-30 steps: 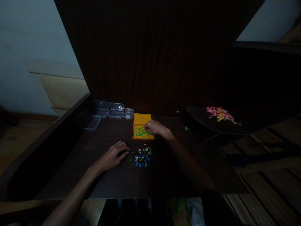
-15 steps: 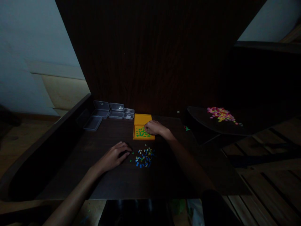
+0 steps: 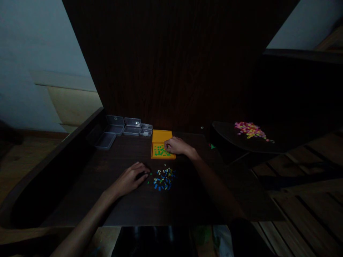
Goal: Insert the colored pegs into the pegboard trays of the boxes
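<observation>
An orange-yellow box [image 3: 162,135] with its lid up stands near the back of the dark table. Several small green pieces [image 3: 160,150] lie in its lower half. My right hand [image 3: 177,145] is over the box's right side, its fingers curled together; whatever they pinch is too small or hidden to make out. My left hand [image 3: 134,176] rests on the table with its fingers apart and nothing in it. Close to its fingertips lie a few green bits [image 3: 148,182]. Just right of them is a loose pile of small blue, white and yellow pieces [image 3: 164,179].
Several clear plastic boxes [image 3: 132,130] with raised lids stand at the back left. A heap of pink, red and yellow bits [image 3: 250,130] lies on a dark curved shelf [image 3: 227,134] at the right. A tall dark panel [image 3: 171,67] rises behind the table.
The view has shifted very slightly. My right hand stays over the orange-yellow box and my left hand keeps its place by the pile.
</observation>
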